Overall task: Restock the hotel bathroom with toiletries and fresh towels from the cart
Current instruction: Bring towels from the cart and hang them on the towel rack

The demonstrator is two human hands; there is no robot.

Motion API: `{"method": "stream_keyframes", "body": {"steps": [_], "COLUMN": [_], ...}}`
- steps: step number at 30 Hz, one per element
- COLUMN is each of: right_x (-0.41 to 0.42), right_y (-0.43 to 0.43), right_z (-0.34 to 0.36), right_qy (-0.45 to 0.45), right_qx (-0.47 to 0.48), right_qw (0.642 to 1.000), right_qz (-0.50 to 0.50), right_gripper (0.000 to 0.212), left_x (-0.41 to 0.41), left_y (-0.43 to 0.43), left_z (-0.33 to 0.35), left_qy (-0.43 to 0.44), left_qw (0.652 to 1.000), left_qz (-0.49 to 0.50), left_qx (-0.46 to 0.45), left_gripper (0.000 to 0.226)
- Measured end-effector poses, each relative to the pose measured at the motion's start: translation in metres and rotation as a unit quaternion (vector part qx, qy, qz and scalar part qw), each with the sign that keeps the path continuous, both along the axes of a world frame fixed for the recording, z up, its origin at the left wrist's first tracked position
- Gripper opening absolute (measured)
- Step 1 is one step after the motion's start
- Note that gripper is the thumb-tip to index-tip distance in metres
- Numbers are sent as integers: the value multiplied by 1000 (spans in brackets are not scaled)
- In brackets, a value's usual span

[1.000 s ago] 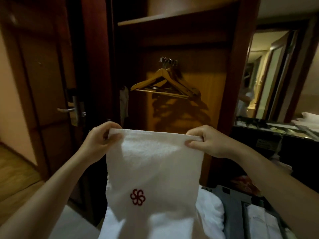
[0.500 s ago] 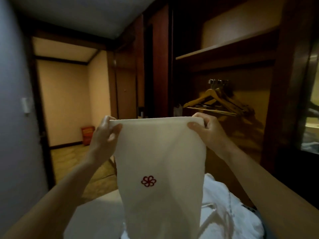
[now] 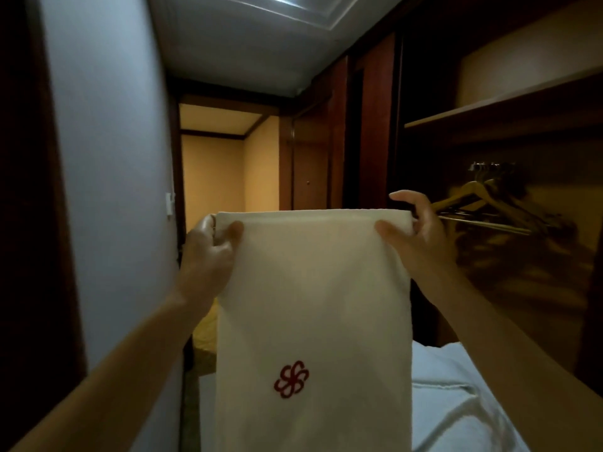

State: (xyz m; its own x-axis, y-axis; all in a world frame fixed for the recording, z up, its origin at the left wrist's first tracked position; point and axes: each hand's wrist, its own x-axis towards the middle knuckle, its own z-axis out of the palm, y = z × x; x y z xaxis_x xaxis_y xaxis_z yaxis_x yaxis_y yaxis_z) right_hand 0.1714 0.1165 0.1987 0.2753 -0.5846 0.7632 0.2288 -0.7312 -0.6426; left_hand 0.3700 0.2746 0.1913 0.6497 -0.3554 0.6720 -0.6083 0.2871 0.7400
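The towel [image 3: 313,308], white with a red flower logo [image 3: 291,379], hangs long axis vertical in a dim corridor, its folded top edge pinched at 2 corners by the left hand [image 3: 208,246] and right hand [image 3: 414,233], beside wooden hangers [image 3: 483,207] in an open wardrobe, above more white linen [image 3: 456,402]

- 1 towel [image 3: 313,288], white, with 1 red flower emblem [image 3: 291,379] on it.
- 2 hands on it: my left hand [image 3: 208,249] and my right hand [image 3: 414,233], one per top corner.
- Wooden hangers [image 3: 470,197] on the rail: at least 2, overlapping, exact count unreadable.
- 1 shelf [image 3: 502,109] above them.
- 1 wall switch [image 3: 169,203].
- 1 door [image 3: 310,171] down the hall.
- Linen pile [image 3: 456,393] lower right: can't separate pieces.
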Motion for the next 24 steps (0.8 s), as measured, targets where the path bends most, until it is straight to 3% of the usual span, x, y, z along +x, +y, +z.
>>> {"method": "stream_keyframes", "body": {"steps": [5, 13, 17, 21, 24], "right_x": [15, 22, 25, 36, 44], "right_y": [45, 105, 129, 155, 179], "right_z": [-15, -52, -63, -63, -62], "right_qy": [-21, 44, 68, 64, 55], "right_qx": [30, -25, -80, -101, -32], "right_qw": [999, 997, 992, 993, 989], "right_qz": [13, -60, -72, 2, 130], "right_gripper": [47, 55, 53, 48, 49], "left_x": [-13, -31, -42, -41, -41], "left_y": [58, 136, 179, 221, 251], "left_z": [-6, -23, -27, -34, -40], "left_qy": [-46, 13, 76, 76, 75], "left_qw": [998, 997, 984, 989, 994], "left_qz": [31, -78, -146, -88, -41], "left_qx": [-4, 2, 65, 93, 61], "left_gripper": [13, 16, 29, 23, 25]}}
